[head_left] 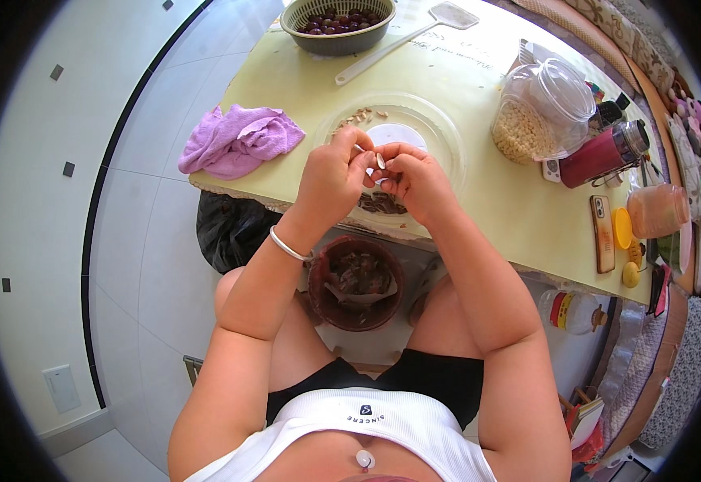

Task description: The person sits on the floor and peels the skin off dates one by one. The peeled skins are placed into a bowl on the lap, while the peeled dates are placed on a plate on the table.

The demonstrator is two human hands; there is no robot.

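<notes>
Left hand (328, 178) and right hand (421, 183) pinch a pale seed (380, 161) above a clear plate (444, 136), purple towel (242, 140) leftward, plastic jar (542, 108) rightward.

I record a crumpled lilac cloth (242, 140) at the left edge of the surface (519, 233). Beyond the cloth and to its right, I note a grey colander (339, 42) holding dark red fruit (342, 20), then a white fly swatter (399, 45). Well right of the cloth, I find a maroon flask (598, 157), a phone (603, 233) and a yellow lid (622, 228).
</notes>
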